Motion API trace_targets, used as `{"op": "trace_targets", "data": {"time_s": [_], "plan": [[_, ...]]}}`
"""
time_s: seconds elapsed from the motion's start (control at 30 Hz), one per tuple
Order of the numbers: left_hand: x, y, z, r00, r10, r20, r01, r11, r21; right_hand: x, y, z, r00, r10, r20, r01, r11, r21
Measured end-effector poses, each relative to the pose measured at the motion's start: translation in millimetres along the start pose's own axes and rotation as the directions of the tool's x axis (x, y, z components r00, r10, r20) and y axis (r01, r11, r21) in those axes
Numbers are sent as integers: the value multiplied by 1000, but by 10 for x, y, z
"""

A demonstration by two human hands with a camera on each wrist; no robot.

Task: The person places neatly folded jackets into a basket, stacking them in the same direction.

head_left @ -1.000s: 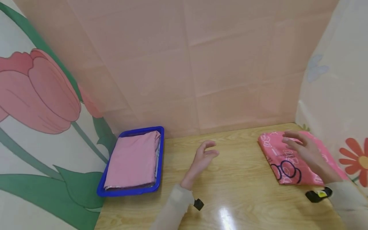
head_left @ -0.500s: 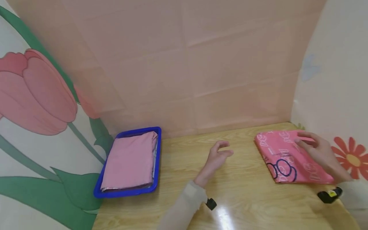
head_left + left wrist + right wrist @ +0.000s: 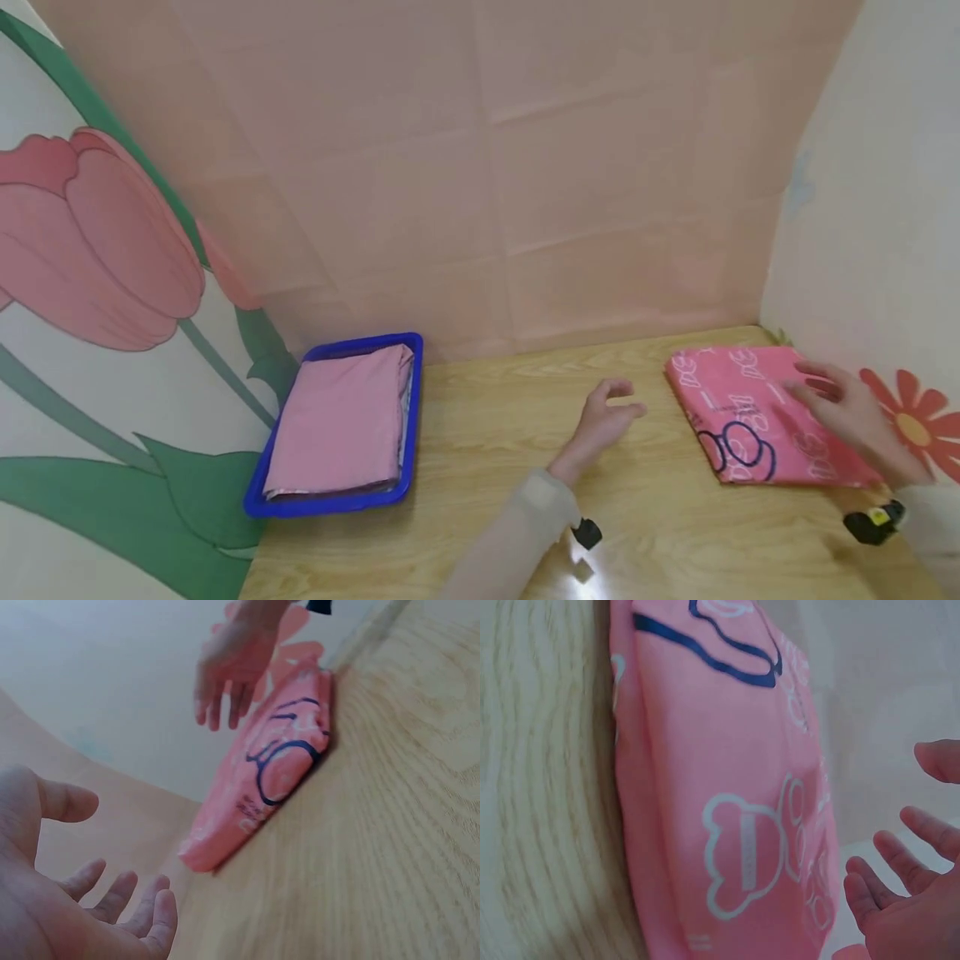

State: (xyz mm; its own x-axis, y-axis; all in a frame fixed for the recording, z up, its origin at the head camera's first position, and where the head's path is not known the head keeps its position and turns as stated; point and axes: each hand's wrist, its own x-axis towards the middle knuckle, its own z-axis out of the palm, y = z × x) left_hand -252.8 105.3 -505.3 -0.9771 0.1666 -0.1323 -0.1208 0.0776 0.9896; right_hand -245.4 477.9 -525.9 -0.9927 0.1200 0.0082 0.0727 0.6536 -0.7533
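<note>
A folded pink cloth [image 3: 750, 400] with white lettering and dark blue line drawings lies on the right of the wooden table. My right hand [image 3: 847, 408] hovers over its right side, fingers loosely bent and nothing held; the right wrist view shows those fingers [image 3: 892, 877] apart from the cloth. To the left of the cloth, my left hand [image 3: 600, 425] is held above the tabletop, thumb and fingers spread in a loose curve around nothing. In the left wrist view, a gap separates the left hand [image 3: 67, 892] from the cloth.
A blue basket [image 3: 408, 458] stands at the left of the table [image 3: 510, 442], with a folded light pink cloth [image 3: 341, 421] inside. A pinkish sheet [image 3: 487, 183] hangs behind. Walls with printed flowers flank both sides, the right one close to the folded cloth.
My left hand has moved right across the table toward the folded pink cloth. My right hand has shifted rightward over the cloth. The cloth and basket appear to stay put.
</note>
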Motion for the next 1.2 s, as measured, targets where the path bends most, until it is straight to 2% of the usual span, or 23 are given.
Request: {"op": "trace_targets", "data": {"time_s": [0.2,0.47,0.63,0.8,0.9,1.03,1.1,1.2], "plan": [[70,-186,178,998,-34,-47,34,999,-2,21,136,3,998,66,-21,-67,997,-40],[60,-318,549,995,-81,-52,83,996,36,60,353,-6,997,68,-19,-69,996,-51],[55,-347,766,995,-91,-29,93,993,67,53,446,-6,994,105,-17,-106,990,-89],[82,-337,865,995,-96,-28,99,988,117,57,511,-15,990,141,11,-138,981,-140],[112,-334,881,996,-88,-1,87,987,137,55,560,-48,985,171,30,-163,972,-171],[136,-337,914,994,-42,97,28,990,138,29,668,-124,979,191,71,-172,962,-211],[138,-330,944,991,-29,134,10,990,144,23,724,-159,969,227,101,-203,957,-206],[132,-316,988,987,-48,152,23,986,167,35,777,-190,948,279,153,-253,953,-169]]}}
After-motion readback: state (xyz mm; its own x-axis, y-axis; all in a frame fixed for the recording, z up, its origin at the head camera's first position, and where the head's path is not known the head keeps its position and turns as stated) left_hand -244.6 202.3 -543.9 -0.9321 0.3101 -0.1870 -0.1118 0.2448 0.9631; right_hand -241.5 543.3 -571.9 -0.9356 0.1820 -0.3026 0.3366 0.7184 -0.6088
